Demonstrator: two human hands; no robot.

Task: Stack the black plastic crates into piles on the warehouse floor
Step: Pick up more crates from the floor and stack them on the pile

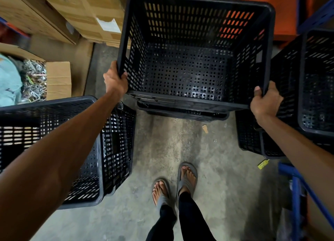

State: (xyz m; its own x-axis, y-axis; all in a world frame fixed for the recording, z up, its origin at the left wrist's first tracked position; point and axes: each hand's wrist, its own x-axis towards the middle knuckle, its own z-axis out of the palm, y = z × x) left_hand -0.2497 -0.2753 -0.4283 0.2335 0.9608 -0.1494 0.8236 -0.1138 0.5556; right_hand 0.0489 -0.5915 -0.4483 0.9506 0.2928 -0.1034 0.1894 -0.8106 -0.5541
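A black perforated plastic crate (pixel 195 7) fills the upper middle of the head view, its open top facing me. My left hand (pixel 115 82) grips its near left rim corner and my right hand (pixel 265 101) grips its near right rim corner. Just under it the rim of another black crate (pixel 182 112) shows, and whether the two touch is unclear. A pile of black crates (pixel 115 143) stands at the left under my left forearm. More black crates (pixel 318 78) stand at the right.
Cardboard boxes (pixel 86 11) line the back left, and an open box (pixel 57 78) holds metal parts. A blue rack frame (pixel 296 195) stands at the right, orange shelving (pixel 283 11) at the back right. My sandalled feet (pixel 175 184) are on the concrete floor (pixel 226 186), near small scraps.
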